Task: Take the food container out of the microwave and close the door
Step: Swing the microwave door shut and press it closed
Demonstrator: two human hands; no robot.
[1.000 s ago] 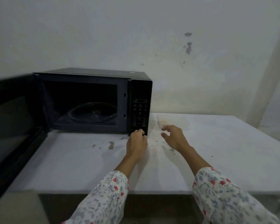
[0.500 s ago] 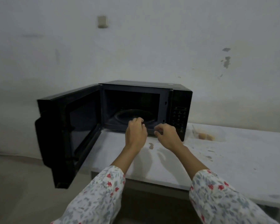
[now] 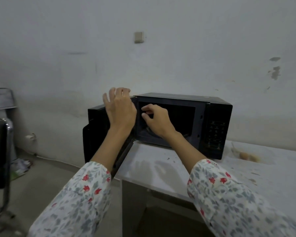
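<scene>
Head cam, so here's what you've got. Your left hand (image 3: 120,110) has its fingers spread and loose, gripping nothing, up by the top edge of the door (image 3: 96,134) near the hinge corner; whether the fingertips actually touch the door or the top of the case, I can't tell, it's a bit blurred. Your right hand (image 3: 156,123) is in front of the oven opening with thumb and forefinger curled toward each other in a half pinch, nothing between them that I can see.

Both arms come up from the bottom in floral sleeves (image 3: 79,199), forearms bare.

The microwave (image 3: 214,127) is black and sits at the left end of a white table (image 3: 246,177). Its door hangs open to the left, out past the table edge. The cavity is dark and looks bare apart from the glass tray your right wrist mostly covers.

The container (image 3: 246,155) is already out: clear, with something brownish in it, on the table just right of the microwave, well apart from both your hands.

Table's got a few stains. A metal chair (image 3: 2,151) is at the far left, and a small switch box (image 3: 138,37) is on the wall above.
</scene>
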